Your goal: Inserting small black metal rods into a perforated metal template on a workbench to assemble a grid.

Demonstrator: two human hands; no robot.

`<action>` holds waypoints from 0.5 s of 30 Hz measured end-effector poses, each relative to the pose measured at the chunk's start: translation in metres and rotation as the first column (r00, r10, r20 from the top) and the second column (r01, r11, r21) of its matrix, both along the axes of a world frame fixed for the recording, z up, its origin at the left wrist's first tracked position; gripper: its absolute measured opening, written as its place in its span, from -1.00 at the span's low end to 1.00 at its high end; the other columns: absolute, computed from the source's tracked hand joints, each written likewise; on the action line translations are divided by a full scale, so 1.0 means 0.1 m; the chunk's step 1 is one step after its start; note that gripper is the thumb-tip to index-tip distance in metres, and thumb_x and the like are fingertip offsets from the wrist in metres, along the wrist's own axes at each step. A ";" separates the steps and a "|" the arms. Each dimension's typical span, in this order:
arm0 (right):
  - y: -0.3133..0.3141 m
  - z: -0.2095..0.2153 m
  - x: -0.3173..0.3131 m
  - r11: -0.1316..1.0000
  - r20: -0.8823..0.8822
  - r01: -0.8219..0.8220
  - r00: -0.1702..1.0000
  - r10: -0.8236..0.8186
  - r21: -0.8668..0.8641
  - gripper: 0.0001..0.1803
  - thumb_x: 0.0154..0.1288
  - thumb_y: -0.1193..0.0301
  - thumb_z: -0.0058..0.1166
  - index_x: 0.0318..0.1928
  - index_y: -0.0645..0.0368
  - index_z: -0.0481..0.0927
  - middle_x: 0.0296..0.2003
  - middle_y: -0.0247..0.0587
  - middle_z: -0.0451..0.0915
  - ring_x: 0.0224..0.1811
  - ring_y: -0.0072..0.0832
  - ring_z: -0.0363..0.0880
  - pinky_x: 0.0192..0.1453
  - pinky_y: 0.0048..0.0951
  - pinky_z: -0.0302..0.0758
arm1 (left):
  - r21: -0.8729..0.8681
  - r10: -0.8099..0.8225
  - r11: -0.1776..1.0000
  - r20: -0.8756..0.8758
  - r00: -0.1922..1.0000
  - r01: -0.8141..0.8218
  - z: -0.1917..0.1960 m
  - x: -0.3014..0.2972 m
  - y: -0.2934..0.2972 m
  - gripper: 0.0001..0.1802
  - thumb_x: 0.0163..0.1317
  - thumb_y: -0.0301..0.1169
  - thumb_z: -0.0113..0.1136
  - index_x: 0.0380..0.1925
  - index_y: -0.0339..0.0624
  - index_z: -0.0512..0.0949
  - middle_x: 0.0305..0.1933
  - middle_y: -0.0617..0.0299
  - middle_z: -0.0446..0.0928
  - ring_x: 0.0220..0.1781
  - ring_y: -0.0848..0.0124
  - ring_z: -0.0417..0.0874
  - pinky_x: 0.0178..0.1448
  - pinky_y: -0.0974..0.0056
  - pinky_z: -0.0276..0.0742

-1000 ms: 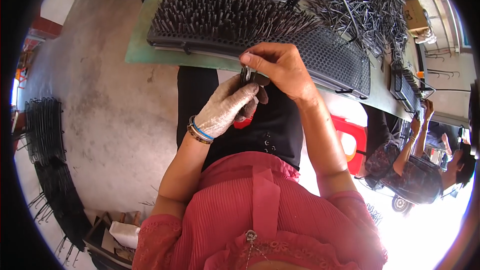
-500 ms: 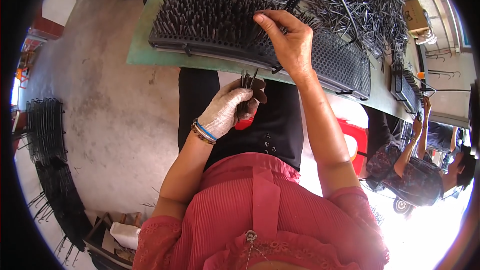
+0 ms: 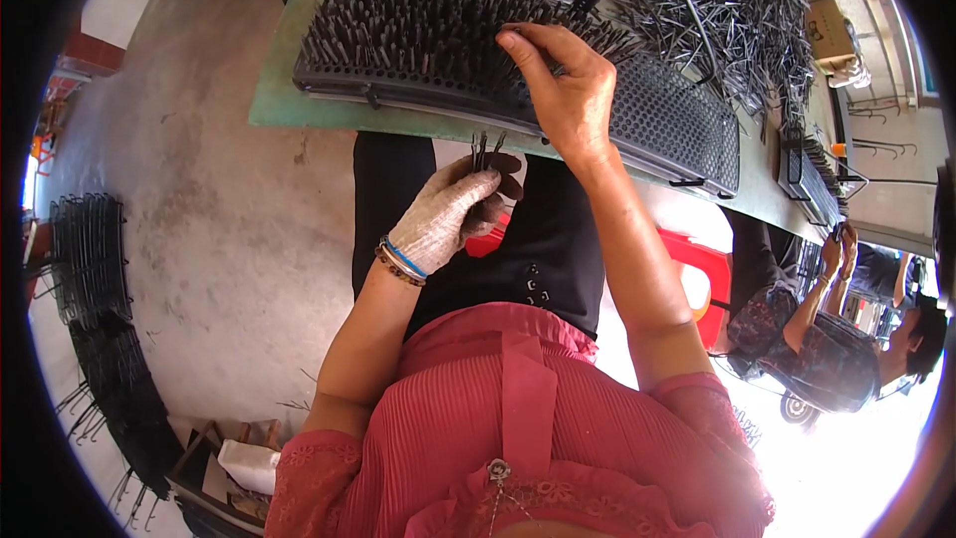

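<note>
Left hand (image 3: 453, 207) is clasping rods (image 3: 482, 151), ideally tips-even; right hand (image 3: 575, 90) is pinching, contents unclear, at the far perforated rack (image 3: 669, 125).

Strong white light floods in from the lower right, where the background is blown out, and a veil of glare washes over the pink blouse (image 3: 687, 463) at the shoulder. The right forearm (image 3: 642, 259) catches a bright sheen. On the left, the concrete floor (image 3: 249, 199) is lit more softly. Black trousers (image 3: 388, 199) and the upright black rods (image 3: 398, 25) sink into dark tones with little detail. Fisheye distortion bows the green desk (image 3: 274, 105); black vignetting rings the view, with purplish fringing at right. The centre looks fairly sharp, the far rim softer.
</note>
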State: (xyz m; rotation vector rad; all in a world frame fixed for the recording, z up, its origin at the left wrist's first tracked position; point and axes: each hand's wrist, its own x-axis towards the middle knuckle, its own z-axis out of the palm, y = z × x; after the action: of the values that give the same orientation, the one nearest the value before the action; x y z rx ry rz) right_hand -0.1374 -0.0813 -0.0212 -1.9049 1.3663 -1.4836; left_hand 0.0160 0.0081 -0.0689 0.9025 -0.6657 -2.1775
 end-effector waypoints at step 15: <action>0.02 -0.06 -0.07 0.948 -0.268 -0.067 0.963 -0.020 -0.312 -0.80 0.09 0.46 0.31 -0.23 0.22 0.70 -0.30 -0.17 0.64 -0.26 -0.28 0.60 -0.12 -0.33 0.49 | -0.003 0.033 0.999 0.003 0.999 -0.033 0.14 -0.02 0.01 -0.65 0.43 -0.23 0.00 0.05 -0.24 0.48 -0.29 0.29 0.59 -0.41 0.64 0.52 -0.37 0.55 0.39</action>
State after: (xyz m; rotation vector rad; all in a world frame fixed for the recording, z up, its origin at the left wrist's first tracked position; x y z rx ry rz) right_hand -0.1448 -0.0791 -0.0276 -2.3909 1.2638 -1.5571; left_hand 0.0137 0.0089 -0.0552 0.9095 -0.6510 -2.1458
